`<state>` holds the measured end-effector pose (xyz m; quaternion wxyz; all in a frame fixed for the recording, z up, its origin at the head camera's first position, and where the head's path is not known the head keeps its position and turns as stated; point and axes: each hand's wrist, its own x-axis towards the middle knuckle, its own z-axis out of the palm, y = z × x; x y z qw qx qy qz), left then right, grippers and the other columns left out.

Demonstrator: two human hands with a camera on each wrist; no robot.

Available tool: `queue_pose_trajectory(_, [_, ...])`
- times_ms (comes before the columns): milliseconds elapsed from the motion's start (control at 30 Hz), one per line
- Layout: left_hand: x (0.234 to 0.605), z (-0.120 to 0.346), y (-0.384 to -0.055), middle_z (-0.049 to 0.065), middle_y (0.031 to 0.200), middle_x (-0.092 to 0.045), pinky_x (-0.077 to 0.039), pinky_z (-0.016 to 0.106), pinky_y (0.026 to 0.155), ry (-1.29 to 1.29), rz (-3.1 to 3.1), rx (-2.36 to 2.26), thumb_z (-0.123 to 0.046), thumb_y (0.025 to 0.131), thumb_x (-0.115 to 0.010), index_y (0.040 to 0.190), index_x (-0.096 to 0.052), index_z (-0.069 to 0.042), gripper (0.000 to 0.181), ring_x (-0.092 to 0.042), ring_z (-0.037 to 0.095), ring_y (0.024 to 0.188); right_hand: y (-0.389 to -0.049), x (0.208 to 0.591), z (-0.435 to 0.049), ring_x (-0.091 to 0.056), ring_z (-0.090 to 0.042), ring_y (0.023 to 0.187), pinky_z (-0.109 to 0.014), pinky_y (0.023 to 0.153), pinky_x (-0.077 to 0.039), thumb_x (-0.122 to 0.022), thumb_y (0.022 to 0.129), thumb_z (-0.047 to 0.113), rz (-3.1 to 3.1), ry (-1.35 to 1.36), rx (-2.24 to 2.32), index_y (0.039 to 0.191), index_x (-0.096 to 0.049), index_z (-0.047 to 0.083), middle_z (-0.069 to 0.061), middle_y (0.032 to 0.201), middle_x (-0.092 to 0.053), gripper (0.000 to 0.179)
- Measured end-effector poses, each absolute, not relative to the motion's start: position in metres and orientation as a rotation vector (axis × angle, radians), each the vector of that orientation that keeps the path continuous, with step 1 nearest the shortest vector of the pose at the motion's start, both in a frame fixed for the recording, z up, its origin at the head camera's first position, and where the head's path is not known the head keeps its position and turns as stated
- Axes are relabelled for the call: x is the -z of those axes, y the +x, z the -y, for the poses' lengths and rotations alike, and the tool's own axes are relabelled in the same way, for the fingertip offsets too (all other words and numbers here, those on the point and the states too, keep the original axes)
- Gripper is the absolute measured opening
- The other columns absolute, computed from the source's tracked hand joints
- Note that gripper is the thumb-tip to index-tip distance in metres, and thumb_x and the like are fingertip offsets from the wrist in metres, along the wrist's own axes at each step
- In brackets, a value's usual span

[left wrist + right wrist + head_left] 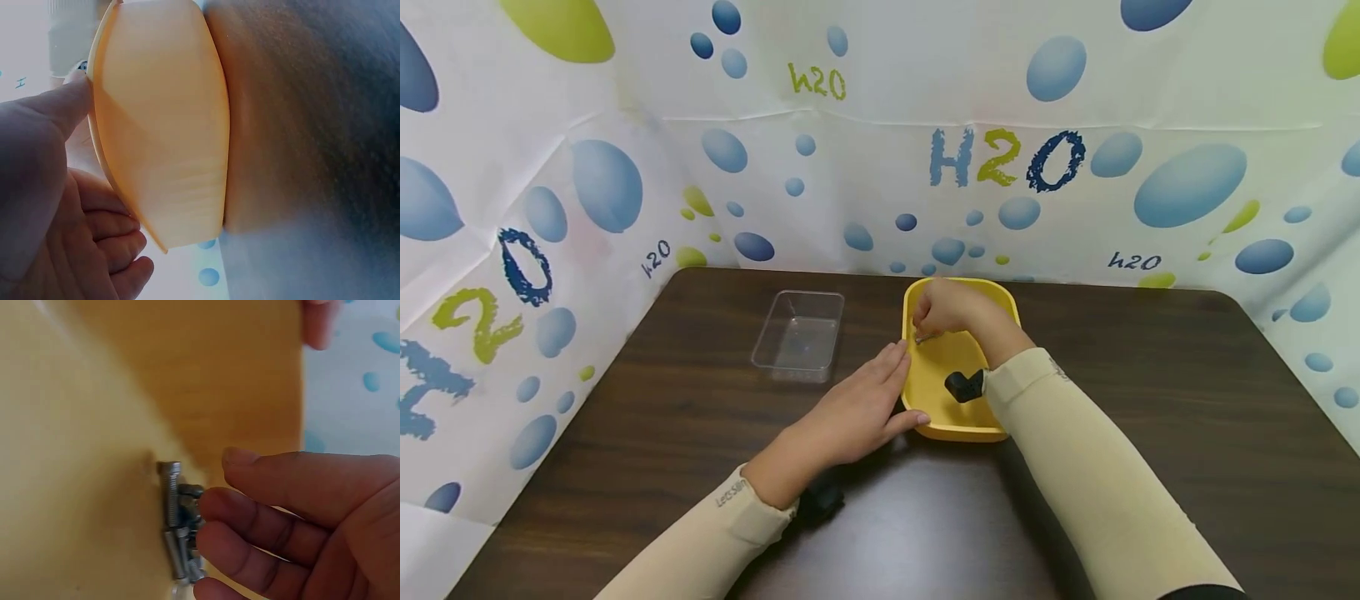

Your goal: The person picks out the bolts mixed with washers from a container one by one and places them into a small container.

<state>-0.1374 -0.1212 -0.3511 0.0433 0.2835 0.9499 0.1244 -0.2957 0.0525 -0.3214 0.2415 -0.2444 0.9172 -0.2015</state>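
Observation:
A yellow plastic tray (951, 367) stands on the table, holding a small heap of metal screws (181, 528) by its left wall. My right hand (951, 307) reaches down into it. In the right wrist view its bent fingertips are right at the screws, with the thumb apart from the forefinger. My left hand (861, 408) rests against the tray's left side. Its fingers lie fairly straight along the rim, and the thumb is spread to the near left corner. The left wrist view shows the tray's outer wall (162, 125) beside thumb and fingers.
A clear plastic box (797, 333) stands on the dark wooden table (700, 417), left of the tray. A white sheet (880, 150) with blue and green drops hangs behind the table and along its left side. Black wrist cameras hang under both wrists.

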Motion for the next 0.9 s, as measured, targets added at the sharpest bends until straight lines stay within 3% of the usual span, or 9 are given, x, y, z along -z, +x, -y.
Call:
queue_pose_trajectory(100, [0.35, 0.121, -0.137, 0.014, 0.165, -0.013, -0.023, 0.04, 0.121, 0.862, -2.895, -0.395, -0.062, 0.096, -0.043, 0.155, -0.02, 0.001, 0.089, -0.014, 0.025, 0.152, -0.296, 0.326, -0.052, -0.05, -0.015, 0.064, -0.024, 0.058, -0.041, -0.075, 0.087, 0.017, -2.513, -0.633, 0.49, 0.082, -0.075, 0.007, 0.001, 0.064, -0.056, 0.011])
queue_pose_trajectory(333, [0.35, 0.124, -0.138, 0.012, 0.165, -0.015, -0.026, 0.04, 0.12, 0.834, -2.888, -0.457, -0.063, 0.094, -0.047, 0.156, -0.022, -0.003, 0.09, -0.017, 0.023, 0.151, -0.294, 0.334, -0.051, -0.061, -0.018, 0.08, -0.028, 0.073, -0.053, -0.081, 0.081, 0.017, -2.539, -0.55, 0.514, 0.093, -0.077, 0.012, -0.002, 0.087, -0.071, 0.013])
queue_pose_trajectory(633, [0.353, 0.131, -0.14, 0.012, 0.163, -0.023, -0.034, 0.042, 0.115, 0.85, -2.904, -0.558, -0.062, 0.088, -0.058, 0.154, -0.03, -0.004, 0.092, -0.026, 0.022, 0.149, -0.294, 0.342, -0.048, -0.063, -0.017, 0.076, -0.024, 0.071, -0.055, -0.083, 0.079, 0.016, -2.553, -0.56, 0.536, 0.09, -0.078, 0.012, -0.001, 0.084, -0.071, 0.013])
queue_pose_trajectory(900, [0.358, 0.136, -0.141, 0.011, 0.163, -0.024, -0.034, 0.042, 0.115, 0.878, -2.9, -0.564, -0.062, 0.087, -0.058, 0.154, -0.031, -0.004, 0.092, -0.026, 0.022, 0.149, -0.293, 0.35, -0.045, -0.06, -0.017, 0.073, -0.023, 0.068, -0.052, -0.082, 0.081, 0.017, -2.578, -0.608, 0.487, 0.089, -0.078, 0.014, 0.0, 0.08, -0.071, 0.009])
